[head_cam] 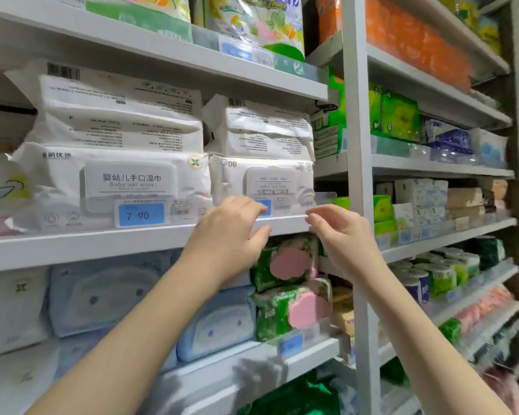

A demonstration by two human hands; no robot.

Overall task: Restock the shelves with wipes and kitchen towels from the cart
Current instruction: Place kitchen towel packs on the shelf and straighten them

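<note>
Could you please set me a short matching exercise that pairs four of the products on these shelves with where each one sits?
Things:
1. white baby wet wipes pack
2. green wipes pack with pink lid
3. light blue wipes pack
4. orange packs

Places:
A. top shelf of the right-hand bay
B. directly behind the blue 7.90 price tag
C. shelf below that tag, at its right end
D. shelf below that tag, left of the green packs

Pairs: 1-B, 2-C, 3-D, 4-A.
</note>
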